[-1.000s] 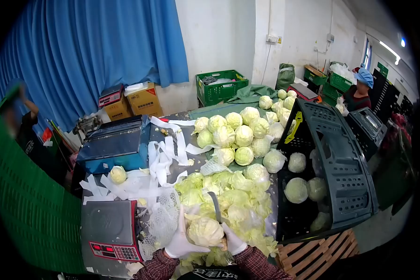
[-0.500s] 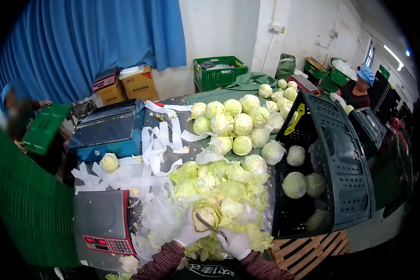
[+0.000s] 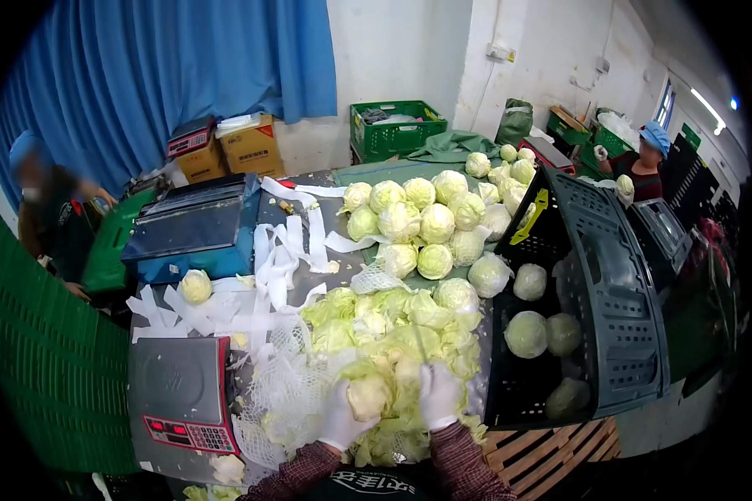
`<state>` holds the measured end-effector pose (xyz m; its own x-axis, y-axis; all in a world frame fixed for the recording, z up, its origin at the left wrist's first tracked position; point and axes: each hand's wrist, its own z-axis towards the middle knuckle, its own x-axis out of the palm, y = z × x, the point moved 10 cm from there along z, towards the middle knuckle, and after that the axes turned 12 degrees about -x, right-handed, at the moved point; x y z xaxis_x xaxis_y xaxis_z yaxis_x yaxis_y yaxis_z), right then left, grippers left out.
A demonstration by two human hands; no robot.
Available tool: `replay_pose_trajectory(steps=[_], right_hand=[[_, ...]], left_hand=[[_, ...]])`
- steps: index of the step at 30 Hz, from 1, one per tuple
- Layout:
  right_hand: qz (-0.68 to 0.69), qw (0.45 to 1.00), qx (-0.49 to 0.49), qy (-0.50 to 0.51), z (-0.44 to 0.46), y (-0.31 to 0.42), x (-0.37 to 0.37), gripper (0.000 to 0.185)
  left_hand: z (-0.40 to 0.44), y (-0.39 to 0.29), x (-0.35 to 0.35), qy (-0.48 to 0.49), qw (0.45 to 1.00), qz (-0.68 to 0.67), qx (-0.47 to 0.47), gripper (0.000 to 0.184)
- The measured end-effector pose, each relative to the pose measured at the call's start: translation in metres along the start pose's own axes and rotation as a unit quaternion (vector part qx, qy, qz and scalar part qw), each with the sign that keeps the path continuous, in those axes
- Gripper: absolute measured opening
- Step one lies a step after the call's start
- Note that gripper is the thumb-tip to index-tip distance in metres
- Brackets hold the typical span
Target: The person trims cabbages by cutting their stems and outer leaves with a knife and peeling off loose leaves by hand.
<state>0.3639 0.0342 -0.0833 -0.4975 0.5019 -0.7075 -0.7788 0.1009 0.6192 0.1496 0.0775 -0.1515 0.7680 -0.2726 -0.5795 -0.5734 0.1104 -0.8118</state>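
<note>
My gloved left hand [image 3: 345, 420] is wrapped round the side of a cabbage [image 3: 369, 396] with pale outer leaves. Just to its right, my gloved right hand [image 3: 439, 396] is closed on a knife [image 3: 421, 344], whose blade points away from me and is smeared by motion. A heap of loose cabbage leaves [image 3: 339, 311] spreads beyond and beneath both hands. White foam netting [image 3: 284, 386] lies left of the cabbage.
Whole cabbages [image 3: 436, 221] are piled at the back. On the right a dark crate [image 3: 622, 321] on its side holds several wrapped cabbages. A scale [image 3: 178, 380] stands left, before a blue-sided machine [image 3: 192, 230]. Two co-workers [image 3: 54, 209] are beyond the table.
My right hand has lifted the knife off the cabbage and swung it forward. The cabbage has turned in my left hand. At left, a co-worker has lowered a green crate.
</note>
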Motion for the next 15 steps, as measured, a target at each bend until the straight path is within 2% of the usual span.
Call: replay_pose_trajectory(steps=[2, 3, 5, 6, 7, 8, 9, 10, 11, 13, 14, 15], right_hand=[[0.094, 0.994, -0.030, 0.046, 0.002, 0.043, -0.005, 0.040], [0.091, 0.994, -0.034, 0.042, -0.003, 0.050, 0.002, 0.040], [-0.002, 0.989, -0.145, 0.040, -0.022, 0.086, 0.017, 0.046], [0.002, 0.987, -0.159, 0.031, -0.023, 0.096, 0.019, 0.036], [0.011, 0.988, -0.155, 0.021, -0.022, 0.096, 0.022, 0.036], [-0.009, 0.981, -0.191, 0.029, -0.018, 0.094, 0.027, 0.037], [-0.028, 0.974, -0.222, 0.029, -0.012, 0.091, 0.033, 0.038], [0.008, 0.983, -0.177, 0.041, 0.003, 0.063, 0.035, 0.032], [0.009, 0.983, -0.177, 0.041, 0.010, 0.053, 0.028, 0.032], [0.058, 0.997, 0.007, 0.043, 0.025, 0.013, 0.027, 0.025], [0.058, 0.997, 0.007, 0.043, 0.021, 0.006, 0.016, 0.025], [0.013, 0.998, -0.057, 0.003, 0.023, 0.018, -0.001, 0.025]], left_hand=[[0.002, 0.003, -0.011, -0.016, 0.999, -0.035, 0.013, 0.096], [0.005, 0.006, -0.013, 0.002, 0.999, -0.045, -0.003, 0.095], [0.004, -0.002, -0.018, 0.015, 0.998, -0.057, -0.019, 0.094], [0.005, -0.011, -0.024, 0.020, 0.999, -0.038, -0.013, 0.095], [0.003, -0.018, -0.034, 0.029, 1.000, -0.009, -0.005, 0.096], [-0.001, -0.020, -0.037, 0.029, 1.000, -0.009, -0.005, 0.096], [-0.001, -0.022, -0.048, 0.026, 0.998, -0.053, 0.012, 0.097], [-0.001, -0.027, -0.060, 0.024, 0.995, -0.094, 0.032, 0.097], [-0.004, -0.029, -0.065, 0.024, 0.995, -0.094, 0.032, 0.097], [0.001, -0.025, -0.086, 0.089, 0.925, -0.370, -0.004, 0.097], [0.002, -0.023, -0.087, 0.097, 0.938, -0.333, 0.010, 0.099], [0.005, -0.021, -0.093, 0.087, 0.940, -0.330, 0.015, 0.099]])
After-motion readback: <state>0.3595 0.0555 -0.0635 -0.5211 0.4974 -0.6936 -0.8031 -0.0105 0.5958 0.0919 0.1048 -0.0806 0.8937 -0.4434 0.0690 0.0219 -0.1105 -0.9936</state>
